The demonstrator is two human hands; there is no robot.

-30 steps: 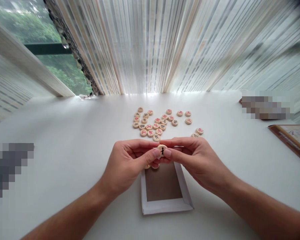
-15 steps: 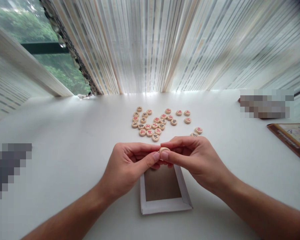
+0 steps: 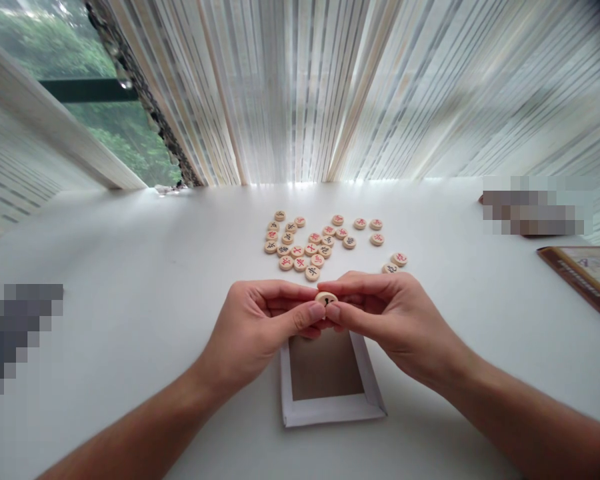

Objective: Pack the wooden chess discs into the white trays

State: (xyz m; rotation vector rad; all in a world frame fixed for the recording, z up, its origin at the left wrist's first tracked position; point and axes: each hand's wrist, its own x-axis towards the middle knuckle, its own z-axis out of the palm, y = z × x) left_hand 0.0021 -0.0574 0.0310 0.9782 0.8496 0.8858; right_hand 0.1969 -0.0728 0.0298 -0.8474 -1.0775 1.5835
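Observation:
Between the fingertips of both hands is a round wooden Chinese chess piece (image 3: 326, 298), its face turned toward me with part of a black character showing. My left hand (image 3: 267, 310) pinches it from the left with thumb and forefinger. From the right, my right hand (image 3: 380, 303) grips it the same way. Below the hands lies a shallow white-rimmed box (image 3: 335, 410) with a brown bottom; its far end is hidden behind my fingers. Beyond the hands, several loose Chinese chess pieces (image 3: 311, 249) with red or black characters lie scattered face up on the white table (image 3: 155, 320).
Two pieces (image 3: 399, 259) lie just past my right hand. A brown-bordered printed box or board (image 3: 583, 280) rests at the right edge. Blurred-out items sit at the far right and left. A striped curtain (image 3: 290, 93) hangs behind the table beside a window.
The chess piece has been turned in my fingers, so its marked face now shows where a blank side was visible. Both hands keep nearly the same place.

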